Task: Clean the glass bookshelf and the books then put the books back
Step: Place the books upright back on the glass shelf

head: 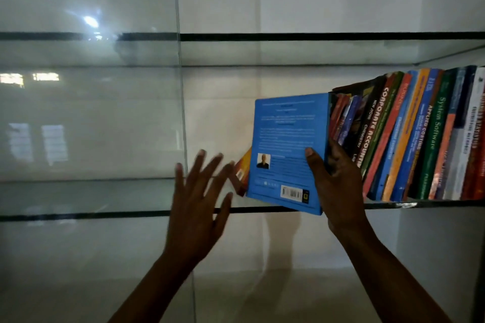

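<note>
Head view: a blue book (286, 144) is held upright, back cover facing out, at the left end of a leaning row of books (420, 134) on a glass shelf (105, 214). Its lower corner hangs just past the shelf's front edge. It is taken at the spine edge by the right hand (338, 183), with the thumb (313, 162) pressed on the cover and the fingers curled round the spine side.

An orange book (241, 173) is partly seen behind it. The left hand (196, 207) is raised just beside the book's free edge, its grip spread wide and holding nothing (it is blurred).

The book is judged a fairly light, stiff paperback with a smooth, possibly slippery cover. It is best held near the spine, with the free edge steadied. The glass shelf is judged fragile, so a gentle set-down is called for.
</note>
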The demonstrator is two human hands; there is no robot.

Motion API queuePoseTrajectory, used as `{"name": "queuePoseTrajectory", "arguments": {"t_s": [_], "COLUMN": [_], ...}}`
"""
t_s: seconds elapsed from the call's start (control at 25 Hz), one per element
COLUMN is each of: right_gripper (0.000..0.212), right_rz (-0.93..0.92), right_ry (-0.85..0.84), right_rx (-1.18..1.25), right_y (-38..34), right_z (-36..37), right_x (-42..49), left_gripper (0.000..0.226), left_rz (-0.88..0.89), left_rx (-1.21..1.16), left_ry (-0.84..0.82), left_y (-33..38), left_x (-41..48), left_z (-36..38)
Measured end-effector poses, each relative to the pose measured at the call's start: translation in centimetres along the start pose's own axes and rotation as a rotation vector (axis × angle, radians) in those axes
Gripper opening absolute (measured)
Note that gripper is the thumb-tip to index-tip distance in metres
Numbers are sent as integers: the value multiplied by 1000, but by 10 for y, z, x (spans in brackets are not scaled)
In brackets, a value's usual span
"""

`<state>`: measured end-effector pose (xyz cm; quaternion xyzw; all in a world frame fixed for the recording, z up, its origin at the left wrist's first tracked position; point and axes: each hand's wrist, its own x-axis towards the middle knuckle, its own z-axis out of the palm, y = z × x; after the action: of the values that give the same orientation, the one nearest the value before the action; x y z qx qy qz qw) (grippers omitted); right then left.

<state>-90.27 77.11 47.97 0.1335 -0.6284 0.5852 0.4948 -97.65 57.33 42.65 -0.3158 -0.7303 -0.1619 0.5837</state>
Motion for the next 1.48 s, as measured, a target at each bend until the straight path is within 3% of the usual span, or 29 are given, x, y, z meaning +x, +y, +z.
{"name": "queuePoseTrajectory", "arguments": {"t_s": [0.12,0.28,0.4,0.6,0.72,0.8,0.88,0.96,1.12,1.28,1.48], "right_gripper": [15,48,55,40,50,41,31,33,37,34,37], "right_rz": [-7,-136,-142,-405,-446,-746,-869,-994,-1210,-1392,-955], "right_ry": [31,45,-146,-665,-949,-1084,-1118,-1153,-1233,-1254,-1346], "right_rx": [-16,-501,-740,-1312,-1209,-1205,-1194,-1233,-1327,-1335,-1499], "right_y": [7,31,47,48,34,31,29,23,11,3,12], "right_z": [45,93,92,76,57,49,47,54,61,69,64], "right_x": [12,31,33,58,76,86,96,102,120,131,145], "left_gripper": [57,55,54,58,61,61,59,56,41,42,47], "left_rz": [17,102,110,125,83,58,-112,-342,-430,-523,-540], "left_rx": [251,378,364,304,77,-157,-383,-555,-435,-547,-324], "left_ry": [-10,-49,-27,-4,14,-21,-39,-54,-246,-245,-520], "left_y": [-43,-54,-59,-62,-39,-9,16,27,19,19,7], "left_x": [-6,-11,-13,-13,-15,-15,-6,13,38,41,36], "left_z": [0,10,11,10,13,21,30,29,21,23,48]}}
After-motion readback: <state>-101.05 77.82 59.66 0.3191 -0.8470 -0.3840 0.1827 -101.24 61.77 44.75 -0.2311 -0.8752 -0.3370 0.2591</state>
